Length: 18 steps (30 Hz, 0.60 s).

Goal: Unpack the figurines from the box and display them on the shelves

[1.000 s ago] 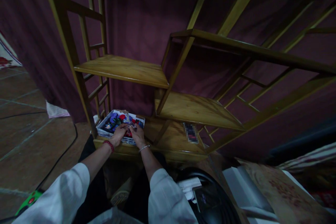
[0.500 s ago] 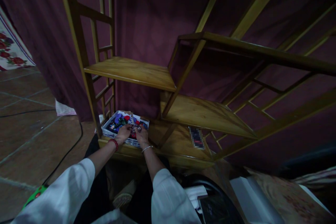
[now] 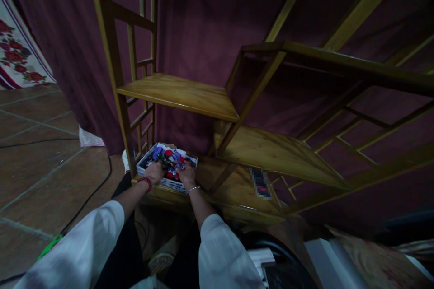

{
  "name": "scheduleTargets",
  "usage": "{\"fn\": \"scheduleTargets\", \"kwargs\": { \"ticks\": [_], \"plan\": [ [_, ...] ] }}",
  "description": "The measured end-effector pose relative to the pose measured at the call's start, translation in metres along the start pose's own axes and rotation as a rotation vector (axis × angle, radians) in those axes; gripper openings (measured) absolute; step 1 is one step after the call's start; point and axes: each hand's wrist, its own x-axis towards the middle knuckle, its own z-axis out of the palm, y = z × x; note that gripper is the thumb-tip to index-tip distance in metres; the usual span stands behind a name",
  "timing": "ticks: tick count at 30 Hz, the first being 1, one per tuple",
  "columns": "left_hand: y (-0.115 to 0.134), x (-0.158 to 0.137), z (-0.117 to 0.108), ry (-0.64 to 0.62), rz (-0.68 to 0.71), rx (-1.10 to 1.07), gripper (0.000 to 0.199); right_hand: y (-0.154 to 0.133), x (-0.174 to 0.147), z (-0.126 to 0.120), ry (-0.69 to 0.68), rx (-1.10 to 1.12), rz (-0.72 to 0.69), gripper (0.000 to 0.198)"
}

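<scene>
A white patterned box [image 3: 173, 184] stands on the lowest board of a wooden shelf unit, filled with small purple, red, dark green and glittering pieces, too small to name. Inside its near left part is my left hand [image 3: 155, 172], a red bead bracelet at the wrist, its fingers curled at a dark green shiny piece [image 3: 164, 159]. My right hand [image 3: 186, 174], wearing a silver bangle, reaches in at the right end. Its fingers are closed round a glittery silver-purple piece [image 3: 181, 166]. The fingertips of both hands are partly hidden among the pieces.
Wooden shelf boards [image 3: 179, 95] rise above the box. A blurred dark object [image 3: 261, 184] lies on the bottom board to the right. Below right are a black round seat or rim [image 3: 288, 253] and a grey-white box [image 3: 330, 262]. A cable [image 3: 91, 203] crosses the tiled floor.
My hands have moved apart; they were together over a shiny piece at the box's middle. My left hand is now further left. The whole view has shifted slightly.
</scene>
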Motion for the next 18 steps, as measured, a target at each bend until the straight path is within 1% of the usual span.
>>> {"fn": "scheduleTargets", "kwargs": {
  "ticks": [2,4,7,9,14,18],
  "plan": [
    [0.006,-0.001,-0.002,-0.023,-0.015,0.072,0.015,-0.003,0.001,-0.001,-0.002,-0.059,0.036,0.048],
    [0.012,-0.001,-0.003,-0.081,-0.019,0.246,0.013,-0.007,0.003,-0.004,-0.031,-0.120,0.049,0.047],
    [0.017,-0.001,-0.005,-0.156,-0.004,0.532,0.023,-0.010,0.005,-0.008,-0.074,-0.209,0.033,0.044],
    [0.018,0.000,-0.004,-0.159,0.010,0.628,0.028,-0.011,0.006,-0.009,-0.071,-0.257,0.000,0.043],
    [0.011,0.005,-0.002,-0.121,0.067,0.659,0.030,-0.007,0.005,-0.004,-0.034,-0.352,-0.111,0.042],
    [0.007,0.011,-0.002,-0.097,0.123,0.630,0.029,-0.004,0.005,0.000,0.018,-0.344,-0.203,0.037]
  ]
}}
